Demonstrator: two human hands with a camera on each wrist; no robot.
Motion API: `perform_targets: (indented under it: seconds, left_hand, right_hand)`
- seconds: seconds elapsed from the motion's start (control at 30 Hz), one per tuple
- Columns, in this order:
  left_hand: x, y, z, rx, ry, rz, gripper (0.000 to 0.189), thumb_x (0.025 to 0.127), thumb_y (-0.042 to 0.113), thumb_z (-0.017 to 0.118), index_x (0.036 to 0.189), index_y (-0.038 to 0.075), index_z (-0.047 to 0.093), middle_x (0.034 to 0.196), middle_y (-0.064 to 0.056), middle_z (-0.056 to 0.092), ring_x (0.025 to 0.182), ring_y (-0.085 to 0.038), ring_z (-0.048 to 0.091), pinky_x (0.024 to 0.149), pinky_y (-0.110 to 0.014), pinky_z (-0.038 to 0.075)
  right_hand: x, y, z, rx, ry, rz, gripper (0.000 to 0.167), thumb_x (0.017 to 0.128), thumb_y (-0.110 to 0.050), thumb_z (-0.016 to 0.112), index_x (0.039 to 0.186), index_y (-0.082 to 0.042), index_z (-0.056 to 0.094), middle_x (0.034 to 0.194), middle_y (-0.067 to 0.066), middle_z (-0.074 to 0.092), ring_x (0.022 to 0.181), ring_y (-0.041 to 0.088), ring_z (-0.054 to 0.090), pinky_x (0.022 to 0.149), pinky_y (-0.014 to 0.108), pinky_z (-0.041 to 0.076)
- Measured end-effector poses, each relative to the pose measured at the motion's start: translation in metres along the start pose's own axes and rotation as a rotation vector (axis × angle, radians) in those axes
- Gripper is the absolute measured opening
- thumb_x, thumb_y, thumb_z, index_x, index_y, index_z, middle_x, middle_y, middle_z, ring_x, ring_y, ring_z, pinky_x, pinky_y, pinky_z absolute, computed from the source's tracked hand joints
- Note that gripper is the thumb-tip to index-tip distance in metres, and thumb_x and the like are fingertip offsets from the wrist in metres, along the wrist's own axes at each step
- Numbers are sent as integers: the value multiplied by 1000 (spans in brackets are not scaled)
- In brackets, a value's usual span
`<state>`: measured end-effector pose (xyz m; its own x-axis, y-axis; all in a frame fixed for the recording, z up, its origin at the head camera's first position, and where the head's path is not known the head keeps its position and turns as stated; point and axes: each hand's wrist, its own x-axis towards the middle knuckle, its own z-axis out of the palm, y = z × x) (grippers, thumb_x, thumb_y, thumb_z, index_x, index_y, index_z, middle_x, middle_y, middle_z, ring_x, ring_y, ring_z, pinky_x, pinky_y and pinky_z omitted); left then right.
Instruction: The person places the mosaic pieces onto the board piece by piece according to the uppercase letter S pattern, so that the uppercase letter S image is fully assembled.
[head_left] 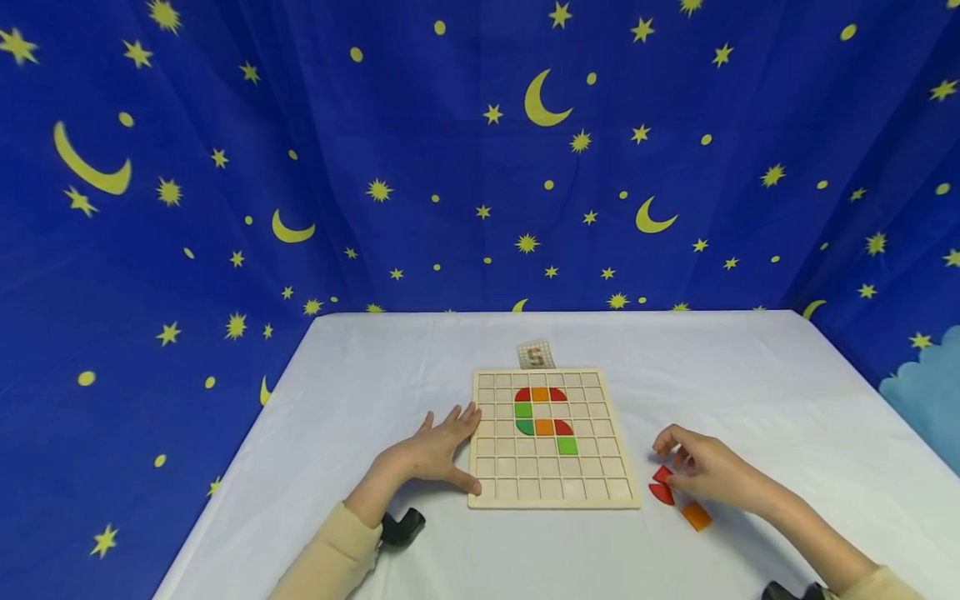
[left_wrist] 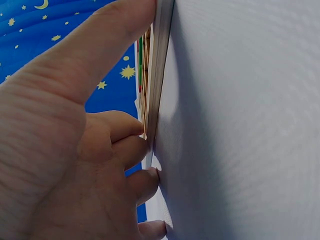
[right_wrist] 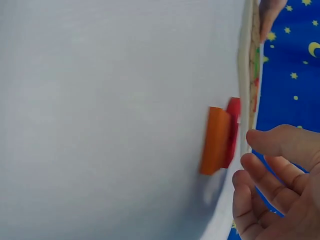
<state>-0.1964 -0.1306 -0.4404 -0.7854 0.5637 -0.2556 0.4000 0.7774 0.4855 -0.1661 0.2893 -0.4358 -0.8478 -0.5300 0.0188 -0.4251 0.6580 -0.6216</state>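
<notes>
A wooden grid board (head_left: 525,489) lies on the table, with several red, orange and green tiles set in an S-like curve, among them a green square tile (head_left: 567,446). Spread along the board's left edge, my left hand (head_left: 437,450) rests with its thumb and fingers touching the frame. My right hand (head_left: 708,468) hovers right of the board, fingers loosely bent. Just under its thumb lie two red tiles (head_left: 661,493), one apparently a quarter circle. An orange square tile (head_left: 696,516) lies nearer me. In the right wrist view nothing shows between the fingers (right_wrist: 260,175).
A small pattern card (head_left: 536,356) with an S-like figure touches or nearly touches the board's far edge. White cloth (head_left: 390,358) covers the table. Behind hangs a blue curtain (head_left: 420,108) with yellow stars and moons. A black device (head_left: 402,528) sits by the left wrist.
</notes>
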Motion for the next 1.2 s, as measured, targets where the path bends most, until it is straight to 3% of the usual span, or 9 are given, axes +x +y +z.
perform_targets:
  seconds: [0.47,0.83,1.2]
  left_hand:
    - [1,-1,0,-2,3,3,114,69,55,77,150,2,17,156,-12,9,142,-31,4,109,-58,-2]
    - [1,-2,2,-6,5,5,114,69,55,77,150,2,17,156,-12,9,142,-31,4,109,-58,-2]
    - [1,-3,2,-6,9,11,114,69,55,77,150,2,17,156,-12,9,142,-31,4,109,-58,-2]
  right_hand:
    - [-1,4,5,10,-34,2,33,76,0,70,104,-9,55,98,-2,58,79,9,54,65,23,50]
    - [-2,4,7,-21,-9,-42,35,75,5,68,103,-9,55,96,-3,58,77,8,53,63,24,49]
    - [10,-17,-21,-118,61,13,34,77,1,72,105,-7,56,95,-5,59,80,10,57,70,30,52]
